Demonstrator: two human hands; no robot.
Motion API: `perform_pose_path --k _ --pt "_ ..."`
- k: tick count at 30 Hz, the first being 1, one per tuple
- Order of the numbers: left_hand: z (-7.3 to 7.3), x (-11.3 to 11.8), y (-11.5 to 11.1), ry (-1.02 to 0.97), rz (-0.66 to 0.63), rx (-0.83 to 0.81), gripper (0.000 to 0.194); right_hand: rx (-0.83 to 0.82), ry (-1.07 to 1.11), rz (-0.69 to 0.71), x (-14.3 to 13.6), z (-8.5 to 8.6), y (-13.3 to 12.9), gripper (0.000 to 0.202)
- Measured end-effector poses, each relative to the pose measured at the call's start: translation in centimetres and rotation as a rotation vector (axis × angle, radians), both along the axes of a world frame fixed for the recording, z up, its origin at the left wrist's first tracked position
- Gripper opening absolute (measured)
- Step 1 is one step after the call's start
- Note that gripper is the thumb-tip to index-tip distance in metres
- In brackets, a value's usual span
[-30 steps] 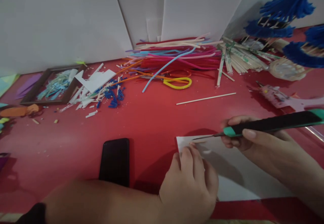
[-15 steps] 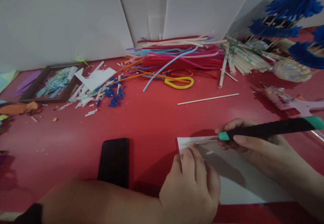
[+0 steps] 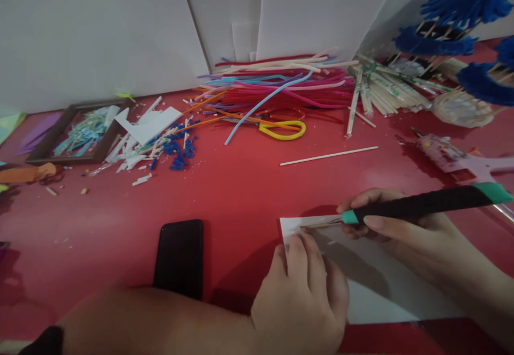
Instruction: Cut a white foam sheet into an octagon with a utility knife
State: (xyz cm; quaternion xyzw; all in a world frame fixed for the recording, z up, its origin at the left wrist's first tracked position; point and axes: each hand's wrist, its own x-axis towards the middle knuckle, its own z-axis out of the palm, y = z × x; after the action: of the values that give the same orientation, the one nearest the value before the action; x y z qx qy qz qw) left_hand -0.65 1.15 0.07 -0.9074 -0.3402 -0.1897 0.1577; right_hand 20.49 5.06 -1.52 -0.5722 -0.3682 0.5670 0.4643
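My right hand (image 3: 395, 224) is closed around a craft knife (image 3: 425, 204) with a thick black handle and teal ends. Its thin metal tip lies along a short thin wooden stick (image 3: 317, 226) near the top left corner of a white sheet (image 3: 377, 304). Curled over that corner, my left hand (image 3: 301, 296) has its fingertips pressed down at the left end of the stick. The fingertips are partly hidden, and a shadow covers much of the sheet.
A black phone (image 3: 179, 258) lies left of the sheet. Behind are a loose stick (image 3: 329, 156), yellow-handled scissors (image 3: 283, 130), pipe cleaners (image 3: 281, 90) and wrapped chopsticks (image 3: 393, 90). A pink glue gun (image 3: 466, 162) lies right; a brown frame (image 3: 72, 130) and paper scraps (image 3: 150, 125) lie left.
The knife and my right hand have shifted very slightly left. My left hand stays pressed on the sheet, and the whole view has moved a little.
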Motion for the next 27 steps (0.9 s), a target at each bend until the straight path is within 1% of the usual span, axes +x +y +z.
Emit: perform_pose_path --k 6,13,17,20,22,25,27 --pt "0.1 0.0 0.0 0.003 0.0 -0.004 0.012 -0.015 -0.057 0.002 -0.1 0.6 -0.3 0.041" --pt "-0.1 0.0 -0.1 0.001 -0.009 0.007 0.012 -0.021 -0.065 -0.003 0.0 0.5 -0.2 0.04" --pt "-0.1 0.1 -0.1 -0.014 -0.002 0.009 0.013 -0.026 -0.076 0.0 -0.1 1.2 -0.1 0.038" --pt "0.0 0.1 0.0 -0.01 0.0 0.006 0.013 -0.04 -0.087 0.037 -0.2 1.6 -0.1 0.04" --pt "0.0 0.2 0.1 -0.003 0.0 0.006 0.013 -0.038 -0.087 0.045 -0.1 1.5 -0.1 0.041" --pt "0.0 0.2 0.2 -0.015 0.004 0.012 0.013 -0.026 -0.085 0.0 0.2 1.0 -0.1 0.04" --pt "0.0 0.1 0.1 -0.023 0.009 0.014 0.013 -0.037 -0.072 0.011 0.4 0.8 -0.1 0.039"
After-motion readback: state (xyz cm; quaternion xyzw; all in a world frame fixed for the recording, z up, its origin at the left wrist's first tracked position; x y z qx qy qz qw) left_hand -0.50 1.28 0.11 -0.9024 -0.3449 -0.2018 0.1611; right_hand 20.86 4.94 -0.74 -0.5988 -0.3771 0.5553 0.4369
